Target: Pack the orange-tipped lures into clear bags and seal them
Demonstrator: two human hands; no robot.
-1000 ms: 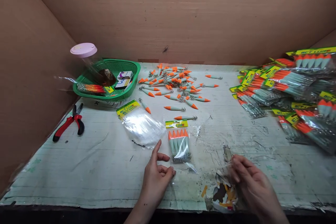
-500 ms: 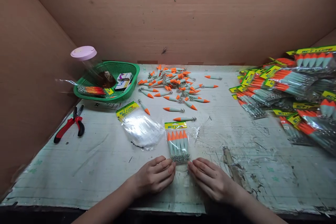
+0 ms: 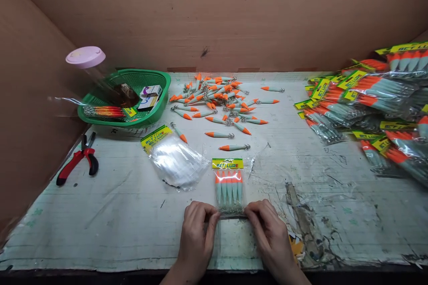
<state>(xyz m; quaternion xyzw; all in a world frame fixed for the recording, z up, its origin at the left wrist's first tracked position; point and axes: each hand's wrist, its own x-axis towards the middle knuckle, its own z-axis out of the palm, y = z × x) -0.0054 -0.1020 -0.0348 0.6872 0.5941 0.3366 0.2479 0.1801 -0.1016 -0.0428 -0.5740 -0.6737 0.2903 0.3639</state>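
Both hands are on one packet (image 3: pixel 229 185) of orange-tipped lures. It lies flat on the tabletop (image 3: pixel 117 213), near edge, centre, yellow header card pointing away from us. The left hand (image 3: pixel 197 236) is at the bottom-left corner, the right hand (image 3: pixel 270 234) at the bottom-right. Each grip is closed, fingertips pinching the packet's lower edge just below the hook ends. We read the step as working that lower edge. To do it well we'd say: keep the film flat on the tabletop, keep the lures parallel and pushed toward the header, pinch evenly from both corners so the edge stays straight, and keep fingertips and film clear of the hooks, the likely snag. Containers: the green basket (image 3: pixel 157 113) at back left holds a tilted clear jar (image 3: pixel 100 80) with a pink lid, two small boxes (image 3: pixel 149 96) and one packet of red-yellow lures (image 3: pixel 107 111). The jar has something dark at its base, we can't tell what. A stack of empty bags (image 3: pixel 175 160) sits just left of the packet, not touching. Loose lures (image 3: pixel 217 98) are scattered behind it, none bagged. A heap of filled packets (image 3: pixel 361 98) is well apart at right. Pliers (image 3: pixel 75 164) lie by the left wall.
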